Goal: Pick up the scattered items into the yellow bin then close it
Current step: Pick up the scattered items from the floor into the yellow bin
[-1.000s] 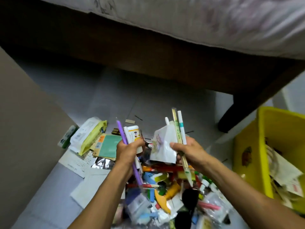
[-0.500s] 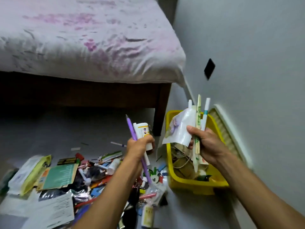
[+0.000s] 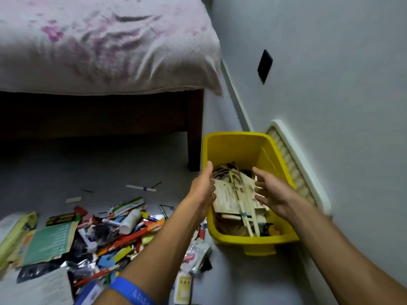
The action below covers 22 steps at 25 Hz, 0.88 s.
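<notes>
Both hands over the yellow bin, fingers spread, nothing held.

Left hand [image 3: 203, 186] reaches in from lower centre of the frame, forearm angled up-right, palm facing right, fingers straight, over the bin's left wall; can't tell if it touches the rim. Blue wristband [image 3: 130, 290] on that forearm at bottom centre. Right hand [image 3: 272, 190] comes from lower right, palm facing left, fingers loosely splayed, empty, above the bin contents. Yellow bin [image 3: 231, 142] sits on the floor right of centre, by the wall, lid off, holding papers [image 3: 229, 194], cables and pens. Scattered items [image 3: 110, 234] piled on the floor lower left; white ridged panel [image 3: 293, 164] leans on the wall behind the bin.
</notes>
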Tool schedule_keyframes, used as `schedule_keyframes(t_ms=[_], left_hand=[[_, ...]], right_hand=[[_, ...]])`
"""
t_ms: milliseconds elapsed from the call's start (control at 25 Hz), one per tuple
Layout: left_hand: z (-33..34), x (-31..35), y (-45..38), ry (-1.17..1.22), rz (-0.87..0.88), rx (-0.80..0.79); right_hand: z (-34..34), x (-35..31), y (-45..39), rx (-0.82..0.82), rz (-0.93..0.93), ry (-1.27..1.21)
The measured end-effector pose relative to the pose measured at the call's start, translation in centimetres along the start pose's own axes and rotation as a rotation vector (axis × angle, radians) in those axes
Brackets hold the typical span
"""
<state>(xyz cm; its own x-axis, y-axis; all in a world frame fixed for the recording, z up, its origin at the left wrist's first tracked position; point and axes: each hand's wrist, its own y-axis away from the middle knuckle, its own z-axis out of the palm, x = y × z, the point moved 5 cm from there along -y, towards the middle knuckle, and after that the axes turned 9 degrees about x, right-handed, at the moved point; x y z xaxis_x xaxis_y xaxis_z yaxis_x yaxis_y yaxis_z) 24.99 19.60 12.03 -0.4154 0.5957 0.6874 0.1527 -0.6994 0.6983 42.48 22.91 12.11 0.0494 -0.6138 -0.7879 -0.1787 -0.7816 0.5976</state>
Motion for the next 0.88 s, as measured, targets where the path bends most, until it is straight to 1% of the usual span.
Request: schedule_keyframes(t_ms=[40, 160, 240, 400, 480, 520, 600, 640, 680, 720, 760, 800, 840, 880], left_hand=[[-1.6, -0.1, 0.4, 0.027, 0.034, 0.062], [-7.4, -0.7, 1.8, 0.155, 0.108, 0.177], [-11.4, -1.6, 2.3, 0.163, 0.104, 0.26], [-20.8, -4.6, 1.4, 0.09, 0.052, 0.404], [-24.5, -6.1, 0.4, 0.029, 0.042, 0.478], [-26.5, -6.7, -0.3, -0.011, 0.04, 0.525], [-30.1, -7.6, -2.4, -0.077, 0.047, 0.597], [-31.6, -7.9, -3.4, -0.106, 0.058, 0.626], [-32.9, -8.1, -4.2, -0.137, 0.067, 0.66], [-34.0, -8.3, -5.1, -0.163, 0.078, 0.697], [-35.0, -8.5, -5.8, -0.177, 0.087, 0.727], [-36.0, -8.6, -6.4, -0.19, 0.097, 0.746], [-36.7, -8.5, -6.6, -0.21, 0.117, 0.755], [-37.5, -8.3, -7.0, -0.249, 0.145, 0.76]], right_hand=[[0.9, 0.1, 0.8, -0.019, -0.033, -0.003], [6.1, 1.0, 4.4, -0.149, -0.134, 0.021], [9.9, 2.1, 6.5, -0.21, -0.151, 0.051], [18.4, 6.2, 8.9, -0.336, -0.09, 0.205], [20.5, 8.6, 8.4, -0.367, -0.044, 0.303], [21.8, 9.9, 7.8, -0.376, -0.04, 0.36], [24.7, 12.1, 5.9, -0.372, -0.095, 0.478], [26.3, 12.8, 4.9, -0.367, -0.163, 0.547], [28.0, 13.3, 3.8, -0.362, -0.282, 0.658], [29.9, 13.7, 2.6, -0.365, -0.461, 0.839], [31.9, 14.4, 1.6, -0.394, -0.65, 1.058], [33.7, 15.3, 0.8, -0.436, -0.801, 1.255], [35.0, 15.9, 0.4, -0.465, -0.902, 1.413], [36.0, 16.5, -0.1, -0.472, -0.965, 1.526]])
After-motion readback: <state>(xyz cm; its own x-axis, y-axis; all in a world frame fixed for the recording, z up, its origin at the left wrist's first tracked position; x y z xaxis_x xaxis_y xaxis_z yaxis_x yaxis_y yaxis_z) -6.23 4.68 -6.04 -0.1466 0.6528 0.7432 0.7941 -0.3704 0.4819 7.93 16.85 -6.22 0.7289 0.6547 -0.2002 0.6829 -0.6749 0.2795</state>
